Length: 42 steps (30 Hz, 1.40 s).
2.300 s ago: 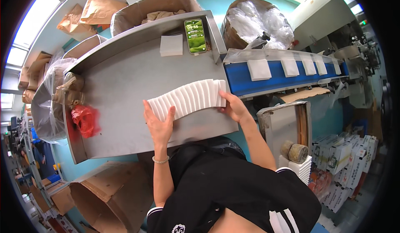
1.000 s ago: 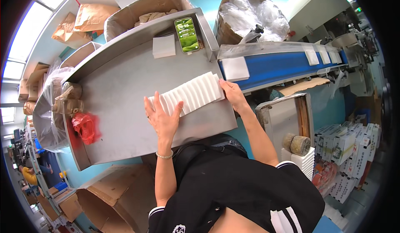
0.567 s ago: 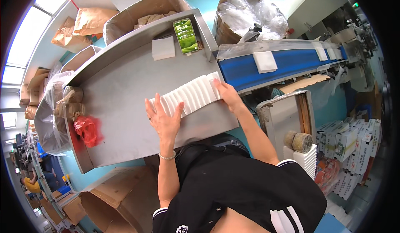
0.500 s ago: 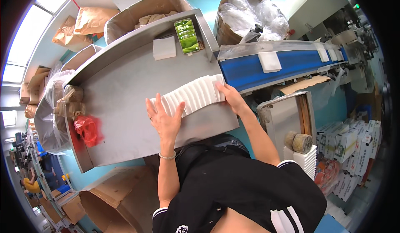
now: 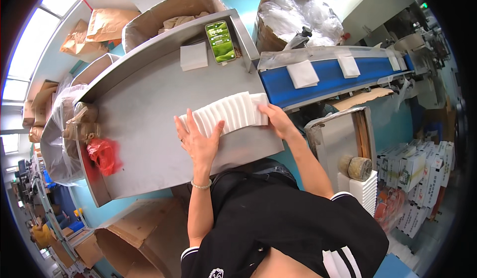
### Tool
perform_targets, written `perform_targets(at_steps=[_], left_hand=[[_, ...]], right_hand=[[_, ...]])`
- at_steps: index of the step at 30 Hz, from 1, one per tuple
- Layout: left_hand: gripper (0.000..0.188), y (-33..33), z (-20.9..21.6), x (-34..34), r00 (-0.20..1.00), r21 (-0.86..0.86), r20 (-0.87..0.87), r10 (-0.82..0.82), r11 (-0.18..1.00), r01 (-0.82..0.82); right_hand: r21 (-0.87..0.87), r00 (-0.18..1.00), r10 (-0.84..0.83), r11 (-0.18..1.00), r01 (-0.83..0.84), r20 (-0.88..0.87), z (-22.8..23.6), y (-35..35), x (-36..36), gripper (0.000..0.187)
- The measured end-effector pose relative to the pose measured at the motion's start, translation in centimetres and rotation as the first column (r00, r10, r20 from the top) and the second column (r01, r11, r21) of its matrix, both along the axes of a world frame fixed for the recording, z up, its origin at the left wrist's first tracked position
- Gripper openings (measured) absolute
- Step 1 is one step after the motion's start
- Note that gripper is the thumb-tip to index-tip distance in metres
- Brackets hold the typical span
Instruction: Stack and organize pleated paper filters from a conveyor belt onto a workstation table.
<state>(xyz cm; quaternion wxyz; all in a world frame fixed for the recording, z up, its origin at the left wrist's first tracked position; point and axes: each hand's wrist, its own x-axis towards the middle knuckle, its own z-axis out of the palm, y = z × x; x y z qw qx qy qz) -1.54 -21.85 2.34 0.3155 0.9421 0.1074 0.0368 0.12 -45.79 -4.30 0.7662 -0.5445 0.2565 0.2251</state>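
A row of folded white paper napkins (image 5: 226, 113) leans in an overlapping fan across the steel table (image 5: 144, 129). My left hand (image 5: 198, 141) cups the left end of the row, its thumb on the near side and its fingers spread around the end. At the right end, my right hand (image 5: 278, 119) pinches the outer napkin (image 5: 259, 110) between thumb and fingers. That outer napkin stands a little apart from the fan. Just beyond my right hand, a blue conveyor belt (image 5: 328, 81) carries more white napkins (image 5: 302, 74) in small separate piles.
A phone (image 5: 220, 42) and a flat white pile (image 5: 194, 57) lie at the table's far side. A red plastic bag (image 5: 103, 156) sits at the left edge. Cardboard boxes (image 5: 144, 240) stand around the table. A metal-framed panel (image 5: 338, 136) is at my right.
Napkin piles on the conveyor have moved left toward the table. The outer napkin at the row's right end has separated slightly from the fan. Both hands stay in nearly the same place.
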Motion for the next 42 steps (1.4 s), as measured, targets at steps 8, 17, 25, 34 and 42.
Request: perform_targets(at_steps=[8,17,25,34,42], left_hand=[[0.101,-0.7,-0.9,-0.1,0.991,-0.031,0.099,-0.091,0.995,0.094],[0.103,-0.7,-0.4,-0.1,1.000,-0.023,0.026,-0.010,1.000,0.010],[0.104,-1.9,-0.5,-0.3,0.993,-0.028,0.084,-0.086,0.996,0.089],[0.105,-2.0,-0.6,-0.2,0.993,-0.079,0.077,-0.090,0.992,0.096],[0.105,-3.0,-0.2,-0.1,0.998,-0.062,-0.014,-0.056,0.997,0.055]], right_hand=[[-0.440,0.956,0.055,0.894,0.082,0.289,2.6,2.6,0.5,0.050],[0.053,0.992,-0.124,0.991,0.122,0.031,0.6,-1.2,-0.9,0.032],[-0.455,0.954,0.206,0.886,-0.087,0.218,2.6,2.8,0.4,0.053],[0.132,0.993,0.122,0.984,-0.121,0.000,2.3,-0.7,-0.2,0.043],[0.053,0.932,-0.362,0.931,0.360,0.021,1.0,-1.1,0.5,0.039]])
